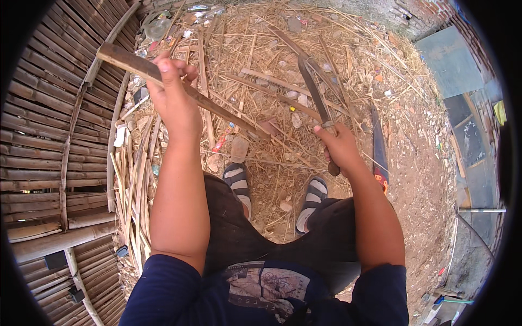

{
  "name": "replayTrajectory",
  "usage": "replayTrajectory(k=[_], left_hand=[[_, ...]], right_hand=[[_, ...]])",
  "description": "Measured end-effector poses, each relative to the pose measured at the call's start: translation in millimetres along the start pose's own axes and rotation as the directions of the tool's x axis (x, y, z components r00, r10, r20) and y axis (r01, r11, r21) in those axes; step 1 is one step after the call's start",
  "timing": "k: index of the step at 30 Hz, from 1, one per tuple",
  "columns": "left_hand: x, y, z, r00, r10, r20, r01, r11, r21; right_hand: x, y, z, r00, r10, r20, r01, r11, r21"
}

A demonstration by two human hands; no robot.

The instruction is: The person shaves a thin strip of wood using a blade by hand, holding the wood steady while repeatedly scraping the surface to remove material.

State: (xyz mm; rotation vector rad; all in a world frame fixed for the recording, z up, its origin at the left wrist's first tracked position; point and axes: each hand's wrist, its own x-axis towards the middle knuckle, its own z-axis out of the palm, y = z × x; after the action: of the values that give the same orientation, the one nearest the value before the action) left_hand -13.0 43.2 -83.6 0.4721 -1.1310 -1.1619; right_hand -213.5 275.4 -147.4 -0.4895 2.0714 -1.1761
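Note:
My left hand (175, 100) is closed around a long split piece of bamboo (225, 114), raised at the left. The piece slants from its thick upper-left end down to a tip near the middle of the view. In my right hand (343, 148) is the handle of a machete (314, 89). Its dark, slightly curved blade points up and away from me, apart from the bamboo piece. Beyond the blade, bamboo strips (277, 96) lie on the ground.
A handsaw (379, 136) with a red and orange handle lies right of my right hand. Thin bamboo strips (140, 187) are heaped beside the slatted bamboo wall (41, 141) on the left. My sandalled feet rest on straw-strewn ground (272, 179). Grey panels (451, 62) stand at the right.

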Motion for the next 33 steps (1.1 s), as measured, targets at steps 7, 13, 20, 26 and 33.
replayTrajectory(k=[7,13,20,26,33], left_hand=[[6,31,-22,0.990,-0.127,-0.058,0.118,0.983,-0.139],[20,27,-37,0.937,-0.204,0.284,0.276,0.931,-0.241],[18,8,-21,0.929,-0.227,0.291,0.285,0.942,-0.178],[20,4,-15,0.959,-0.250,0.136,0.267,0.955,-0.127],[19,7,-17,0.939,-0.250,0.236,0.290,0.944,-0.154]], right_hand=[[-11,4,17,0.985,-0.159,0.072,0.172,0.944,-0.282],[-34,-29,69,0.987,-0.087,0.139,0.090,0.996,-0.014],[-31,13,142,0.866,-0.497,0.049,0.499,0.857,-0.126],[-20,63,164,0.926,-0.322,0.199,0.369,0.886,-0.282],[-30,-5,121,0.945,-0.227,0.235,0.279,0.935,-0.220]])
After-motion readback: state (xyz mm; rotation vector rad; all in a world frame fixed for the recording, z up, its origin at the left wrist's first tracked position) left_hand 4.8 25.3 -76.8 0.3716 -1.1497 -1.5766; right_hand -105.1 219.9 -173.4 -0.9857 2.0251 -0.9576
